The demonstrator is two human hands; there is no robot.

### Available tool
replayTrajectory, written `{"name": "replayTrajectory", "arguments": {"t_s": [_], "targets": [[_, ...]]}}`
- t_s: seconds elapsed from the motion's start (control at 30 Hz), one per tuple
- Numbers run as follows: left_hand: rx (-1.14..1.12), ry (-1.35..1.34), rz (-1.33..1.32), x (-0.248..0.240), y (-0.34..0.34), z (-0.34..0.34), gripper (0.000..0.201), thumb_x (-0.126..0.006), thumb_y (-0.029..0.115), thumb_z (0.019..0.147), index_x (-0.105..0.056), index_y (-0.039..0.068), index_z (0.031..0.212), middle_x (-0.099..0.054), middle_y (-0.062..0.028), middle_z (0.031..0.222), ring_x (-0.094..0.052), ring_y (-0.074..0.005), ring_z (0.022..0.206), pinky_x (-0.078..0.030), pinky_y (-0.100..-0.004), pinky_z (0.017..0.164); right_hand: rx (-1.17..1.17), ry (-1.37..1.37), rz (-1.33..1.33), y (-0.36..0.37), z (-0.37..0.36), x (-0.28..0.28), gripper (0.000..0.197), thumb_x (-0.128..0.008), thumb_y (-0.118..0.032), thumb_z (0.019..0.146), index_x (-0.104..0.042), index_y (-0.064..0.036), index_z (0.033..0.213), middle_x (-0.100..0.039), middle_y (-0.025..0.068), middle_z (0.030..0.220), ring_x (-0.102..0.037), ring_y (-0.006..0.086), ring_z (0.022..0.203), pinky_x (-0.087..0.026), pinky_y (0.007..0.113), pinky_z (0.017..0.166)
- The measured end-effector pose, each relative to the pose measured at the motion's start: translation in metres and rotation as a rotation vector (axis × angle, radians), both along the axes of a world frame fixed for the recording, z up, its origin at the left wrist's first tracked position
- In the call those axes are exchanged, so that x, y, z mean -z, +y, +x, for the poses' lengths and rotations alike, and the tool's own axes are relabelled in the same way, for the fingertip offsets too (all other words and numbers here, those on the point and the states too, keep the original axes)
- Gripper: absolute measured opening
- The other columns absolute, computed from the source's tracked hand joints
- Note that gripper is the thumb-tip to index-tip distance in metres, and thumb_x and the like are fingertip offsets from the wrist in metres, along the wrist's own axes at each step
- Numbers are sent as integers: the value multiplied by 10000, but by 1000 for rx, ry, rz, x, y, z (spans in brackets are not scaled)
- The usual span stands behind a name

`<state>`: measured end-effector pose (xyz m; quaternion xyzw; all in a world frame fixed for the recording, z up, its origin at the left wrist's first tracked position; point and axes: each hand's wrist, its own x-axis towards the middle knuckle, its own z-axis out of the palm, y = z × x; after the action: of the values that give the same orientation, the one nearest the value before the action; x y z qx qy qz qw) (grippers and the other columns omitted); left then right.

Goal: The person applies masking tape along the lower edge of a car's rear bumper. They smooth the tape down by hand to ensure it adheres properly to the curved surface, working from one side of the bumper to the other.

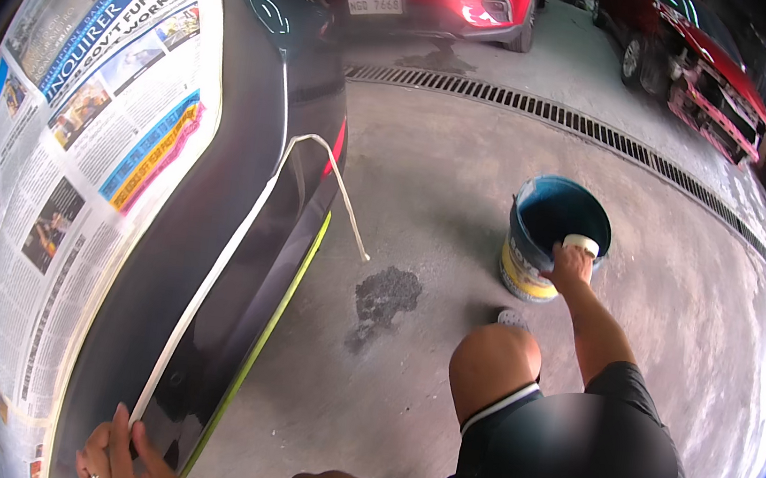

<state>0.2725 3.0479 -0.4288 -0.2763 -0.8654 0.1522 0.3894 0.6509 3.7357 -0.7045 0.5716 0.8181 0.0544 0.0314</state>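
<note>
A long white strip of tape (203, 288) runs along the crease of a dark grey car bumper (238, 119). Its far end bends away from the panel and hangs loose over the floor. At the lower left, my left hand (126, 460) has its fingertips and thumb closed around the strip's near end, against the bumper. My right arm reaches out to the right. In my right hand (572, 268) is a pale roll of tape (581, 244), held over the near rim of a blue bucket (524, 203); my fingers partly hide the roll.
Newspaper (80, 157) masks the car body on the left. Lime-green tape (272, 319) lines the bumper's lower edge. A floor grate (548, 114) crosses behind the bucket. Beyond stand a red car (429, 3) and another with its front stripped (705, 68). A dark wet patch (388, 298) marks the concrete.
</note>
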Motion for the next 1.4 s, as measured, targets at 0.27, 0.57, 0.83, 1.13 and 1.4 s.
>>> {"name": "replayTrajectory", "arguments": {"t_s": [0.27,0.57,0.83,1.13,1.4], "targets": [[-137,133,-103,-16,8,27,534,-881,246,1113,-720,137,1610,-799,-38,1565,-789,-276,1305,-570,-495,1270,-172,146,-51,65,-43,15,542,-1016,-431,865,-840,-171,1307,-824,158,1276,-777,402,1257,-600,558,1066],[295,112,602,-71,167,63,267,-939,63,986,-869,79,1243,-852,-148,1308,-810,-222,1043,-685,-369,965,21,304,101,237,-166,35,450,-937,-278,905,-840,-47,1279,-731,150,1541,-600,386,1560,-529,519,1284],[184,-45,612,-69,321,73,256,-998,182,955,-916,158,1197,-883,-36,1237,-733,-196,1239,-500,-453,1142,79,327,112,418,-182,57,492,-868,-218,935,-791,-39,1387,-710,176,1607,-577,419,1597,-508,526,1311],[-244,-147,489,-69,429,68,646,-1017,215,843,-792,96,1437,-811,-39,1252,-755,-263,1151,-446,-494,1107,12,124,4,516,-197,88,521,-793,-377,1049,-754,-71,1469,-735,155,1540,-687,391,1438,-599,534,1175],[-168,-72,580,-51,411,65,594,-1011,225,864,-808,109,1409,-828,-42,1255,-765,-266,1183,-441,-494,1130,32,419,-88,623,-165,152,1101,-881,-590,985,-378,-79,1821,-463,233,1831,-542,386,1629,-595,519,1208]]}}
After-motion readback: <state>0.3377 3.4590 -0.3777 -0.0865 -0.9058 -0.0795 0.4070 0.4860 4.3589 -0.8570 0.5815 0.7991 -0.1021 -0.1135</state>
